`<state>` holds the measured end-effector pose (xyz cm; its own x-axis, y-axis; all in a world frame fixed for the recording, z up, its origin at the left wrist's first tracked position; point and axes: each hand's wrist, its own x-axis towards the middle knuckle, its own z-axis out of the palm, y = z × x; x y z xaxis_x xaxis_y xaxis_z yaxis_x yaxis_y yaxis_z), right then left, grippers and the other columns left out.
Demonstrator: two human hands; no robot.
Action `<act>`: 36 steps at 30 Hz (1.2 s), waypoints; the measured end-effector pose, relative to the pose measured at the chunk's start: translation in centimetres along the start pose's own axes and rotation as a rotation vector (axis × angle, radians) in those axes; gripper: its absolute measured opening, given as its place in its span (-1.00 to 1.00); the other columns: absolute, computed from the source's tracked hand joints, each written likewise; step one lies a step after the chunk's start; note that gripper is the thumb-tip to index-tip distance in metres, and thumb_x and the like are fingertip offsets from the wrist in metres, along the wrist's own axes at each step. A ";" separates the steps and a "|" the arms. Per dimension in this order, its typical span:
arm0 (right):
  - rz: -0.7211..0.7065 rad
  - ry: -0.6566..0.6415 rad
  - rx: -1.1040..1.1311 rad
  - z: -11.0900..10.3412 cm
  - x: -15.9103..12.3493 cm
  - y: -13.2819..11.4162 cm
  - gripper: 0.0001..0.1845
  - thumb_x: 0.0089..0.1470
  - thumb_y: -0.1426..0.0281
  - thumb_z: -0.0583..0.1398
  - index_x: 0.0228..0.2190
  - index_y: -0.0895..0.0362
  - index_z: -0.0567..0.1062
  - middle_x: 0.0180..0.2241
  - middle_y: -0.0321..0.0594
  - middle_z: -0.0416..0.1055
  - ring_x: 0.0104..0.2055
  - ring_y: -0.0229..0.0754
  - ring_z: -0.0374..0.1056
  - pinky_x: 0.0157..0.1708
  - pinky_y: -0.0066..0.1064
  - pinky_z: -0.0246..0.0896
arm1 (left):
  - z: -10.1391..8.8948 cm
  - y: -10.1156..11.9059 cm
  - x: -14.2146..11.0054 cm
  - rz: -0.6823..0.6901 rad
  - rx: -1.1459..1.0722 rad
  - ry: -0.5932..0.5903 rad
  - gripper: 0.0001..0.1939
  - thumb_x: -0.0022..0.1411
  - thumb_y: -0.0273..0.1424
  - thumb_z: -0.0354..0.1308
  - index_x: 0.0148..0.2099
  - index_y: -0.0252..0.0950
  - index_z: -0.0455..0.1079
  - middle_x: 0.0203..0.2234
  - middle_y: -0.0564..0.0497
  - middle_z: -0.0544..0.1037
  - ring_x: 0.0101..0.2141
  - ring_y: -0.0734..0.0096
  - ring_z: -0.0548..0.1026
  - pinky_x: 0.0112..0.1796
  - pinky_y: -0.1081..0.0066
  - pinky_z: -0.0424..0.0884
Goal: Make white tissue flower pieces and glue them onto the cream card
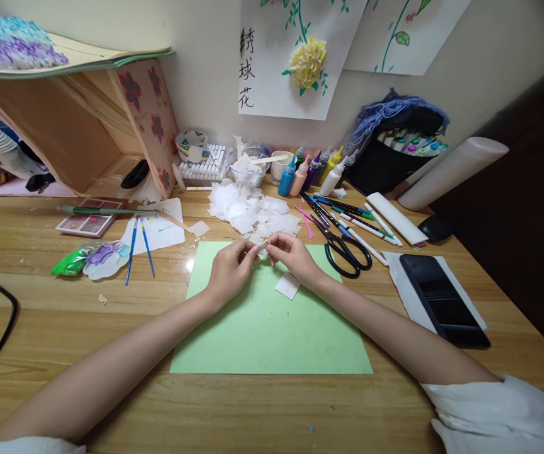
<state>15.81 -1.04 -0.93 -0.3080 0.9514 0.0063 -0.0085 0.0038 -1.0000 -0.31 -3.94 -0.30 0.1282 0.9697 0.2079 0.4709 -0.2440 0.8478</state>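
Note:
Above the far part of a green paper sheet [272, 334], my two hands meet at their fingertips. My left hand [232, 268] is closed, its thumb and fingers pinching a small piece of white paper [263, 246]. My right hand [295, 257] pinches the other side of that piece. Much of the piece is hidden by the fingers. A white paper square [287, 286] lies flat on the green sheet, just below my right hand. Just beyond my hands spreads a heap of white paper pieces [248, 211].
Black-handled scissors [342, 252] and several pens [361, 221] lie right of the sheet. Paint bottles [309, 173] stand behind. A black phone [444, 299] rests at the right. Two brushes [140, 246] and a flower-shaped palette [106, 260] are at the left, near a pink box [151, 126].

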 end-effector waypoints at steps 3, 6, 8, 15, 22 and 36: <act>-0.021 0.009 0.013 0.0 0.0 0.1 -0.75 -0.10 0.22 0.24 -0.52 0.14 0.35 -0.54 -0.37 0.25 -0.55 -0.35 0.18 -0.51 -0.45 0.13 | 0.0 -0.4 0.3 -0.053 -0.114 -0.063 -0.74 0.25 -0.24 -0.02 -0.37 -0.29 0.35 -0.51 0.06 0.49 -0.57 0.52 0.32 -0.52 0.49 0.22; -0.031 0.015 0.008 -0.1 0.1 0.2 -0.76 -0.09 0.23 0.22 -0.54 0.13 0.33 -0.57 -0.39 0.22 -0.56 -0.35 0.17 -0.52 -0.45 0.11 | 0.1 -0.6 0.6 -0.092 -0.159 -0.071 -0.74 0.24 -0.22 0.00 -0.37 -0.29 0.34 -0.52 0.06 0.48 -0.58 0.53 0.30 -0.54 0.50 0.22; -0.034 0.013 0.000 -0.1 0.1 0.2 -0.75 -0.09 0.23 0.22 -0.54 0.13 0.33 -0.57 -0.38 0.22 -0.56 -0.34 0.17 -0.51 -0.45 0.11 | 0.1 -0.5 0.6 -0.083 -0.139 -0.063 -0.73 0.23 -0.21 0.01 -0.36 -0.29 0.36 -0.52 0.05 0.47 -0.57 0.52 0.31 -0.53 0.50 0.23; -0.037 0.002 -0.016 -0.1 -0.1 0.3 -0.75 -0.07 0.23 0.23 -0.52 0.14 0.36 -0.53 -0.34 0.28 -0.53 -0.33 0.20 -0.49 -0.44 0.14 | 0.1 0.4 0.1 0.000 -0.034 -0.015 -0.74 0.13 -0.17 0.13 -0.30 -0.28 0.37 -0.50 0.07 0.46 -0.60 0.57 0.29 -0.54 0.51 0.22; -0.035 0.002 -0.015 0.0 -0.1 0.0 -0.73 -0.09 0.20 0.25 -0.53 0.14 0.35 -0.53 -0.36 0.25 -0.53 -0.34 0.18 -0.50 -0.45 0.14 | 0.0 0.4 0.1 0.007 0.011 -0.011 -0.80 0.19 -0.24 0.06 -0.32 -0.27 0.36 -0.45 0.04 0.48 -0.54 0.52 0.35 -0.48 0.48 0.28; -0.036 0.050 -0.004 0.1 0.0 0.3 -0.72 -0.11 0.20 0.26 -0.51 0.13 0.34 -0.51 -0.34 0.26 -0.53 -0.33 0.18 -0.52 -0.45 0.16 | 0.1 0.1 0.1 0.002 -0.027 -0.037 -0.80 0.23 -0.29 0.01 -0.33 -0.27 0.39 -0.45 0.04 0.50 -0.51 0.49 0.39 -0.47 0.49 0.30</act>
<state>15.70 -1.05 -1.27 -0.2592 0.9649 0.0419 -0.0152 0.0393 -0.9991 -0.20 -3.85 -0.26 0.1616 0.9680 0.1921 0.4473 -0.2453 0.8601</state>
